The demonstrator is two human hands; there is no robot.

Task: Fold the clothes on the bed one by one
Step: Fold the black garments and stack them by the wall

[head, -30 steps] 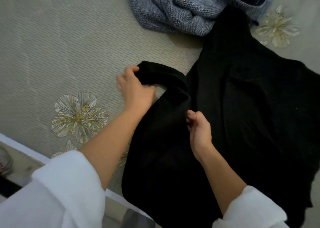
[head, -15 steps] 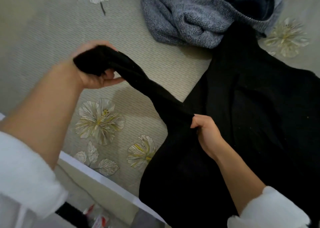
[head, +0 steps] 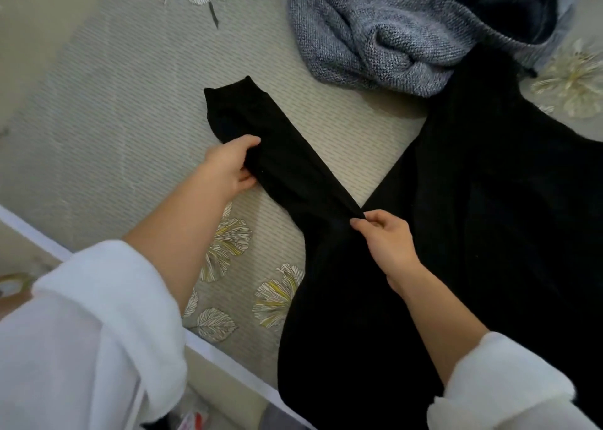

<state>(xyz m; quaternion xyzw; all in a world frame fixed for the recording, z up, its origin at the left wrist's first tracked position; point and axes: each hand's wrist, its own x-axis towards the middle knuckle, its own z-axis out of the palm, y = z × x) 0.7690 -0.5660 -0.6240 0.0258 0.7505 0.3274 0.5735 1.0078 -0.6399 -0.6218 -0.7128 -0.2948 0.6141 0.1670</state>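
Light: soft, rather dim, even across the bed (head: 98, 119).
Shadows: I see faint ones beside the black garment (head: 489, 233).
Detail: its folds sink into darkness.
Edges: white sleeve (head: 81, 331) blurred.

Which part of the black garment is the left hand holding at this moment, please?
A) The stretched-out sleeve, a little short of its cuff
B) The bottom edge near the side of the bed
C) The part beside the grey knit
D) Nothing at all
A: the left hand grips the sleeve of the black garment just short of the cuff, while the right hand pinches the sleeve's base.
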